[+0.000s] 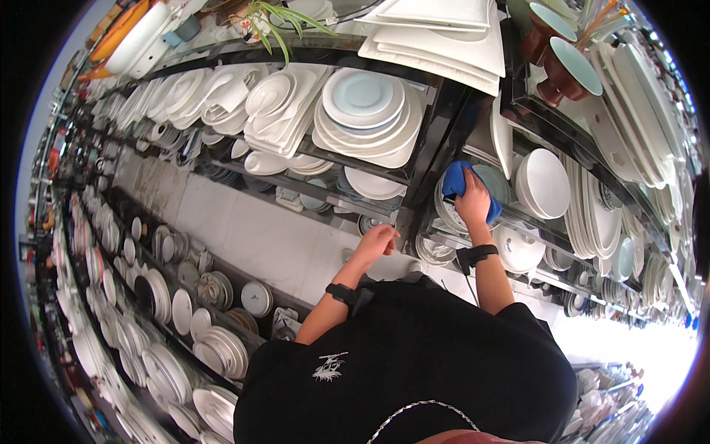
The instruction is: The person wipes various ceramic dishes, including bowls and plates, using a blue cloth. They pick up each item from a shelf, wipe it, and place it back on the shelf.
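Observation:
My right hand (473,201) grips a blue cloth (456,173) and holds it against dishes at the left end of a black-framed shelf. A patterned white dish (448,213) shows partly beneath the cloth, and a pale green plate (493,183) stands just behind it. To the right of that hand sit nested white bowls (542,183), tipped on their side. My left hand (379,242) hangs in front of my body with its fingers loosely curled and nothing visible in them. Below its fingers, a small round dish (368,223) lies on a low shelf.
Stacked white plates (363,119) fill the shelf ahead, below large square plates (444,41). Brown footed bowls (568,72) stand on the upper right shelf. More racks of plates (222,352) line the left side, across a tiled floor (244,227). A potted plant (260,25) overhangs the top shelf.

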The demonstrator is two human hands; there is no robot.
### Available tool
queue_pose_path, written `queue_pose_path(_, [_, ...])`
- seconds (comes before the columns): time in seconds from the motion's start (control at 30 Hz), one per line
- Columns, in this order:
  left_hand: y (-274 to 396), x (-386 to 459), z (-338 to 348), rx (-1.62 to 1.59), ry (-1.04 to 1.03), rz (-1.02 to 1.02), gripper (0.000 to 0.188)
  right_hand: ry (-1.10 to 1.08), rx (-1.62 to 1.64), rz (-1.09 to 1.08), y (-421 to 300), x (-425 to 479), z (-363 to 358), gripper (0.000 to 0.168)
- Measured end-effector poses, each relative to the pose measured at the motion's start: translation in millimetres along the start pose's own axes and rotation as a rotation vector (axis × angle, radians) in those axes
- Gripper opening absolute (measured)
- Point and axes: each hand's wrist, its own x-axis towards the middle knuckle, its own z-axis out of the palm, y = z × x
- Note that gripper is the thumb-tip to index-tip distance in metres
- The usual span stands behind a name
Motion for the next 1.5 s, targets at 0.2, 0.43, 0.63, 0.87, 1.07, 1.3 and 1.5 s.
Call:
queue_pose_path(0.2, [20.4,-4.3,-79.6,-0.109,0.054,0.062,0.026,0.043,-0.028,0.213,-36.7,-4.5,6.7,0.062])
queue_pose_path(0.43, [36.3,-7.1,-137.7,-0.111,-0.048,0.082,0.026,0.077,-0.068,0.322,-54.2,-15.0,17.4,0.063])
queue_pose_path(0.63, [59.9,2.4,-145.6,-0.031,-0.198,0.117,0.028,0.063,-0.108,0.416,-63.5,-14.1,21.9,0.064])
queue_pose_path(0.87, [93.1,8.0,-115.4,0.064,-0.29,0.22,0.026,0.086,-0.088,0.424,-64.5,-13.9,21.1,0.06])
queue_pose_path(1.07, [147.9,-2.6,-74.7,0.17,-0.411,0.317,0.022,0.106,-0.014,0.428,-53.0,-18.2,20.6,0.059])
queue_pose_path(1.3, [275.0,-42.1,18.8,0.37,-0.564,0.805,0.015,0.144,0.884,0.693,-29.0,-41.2,-9.6,0.044])
queue_pose_path(1.5, [363.8,-23.0,110.4,0.692,-0.166,1.725,0.016,0.416,1.784,0.737,-33.0,-86.6,-55.4,0.043])
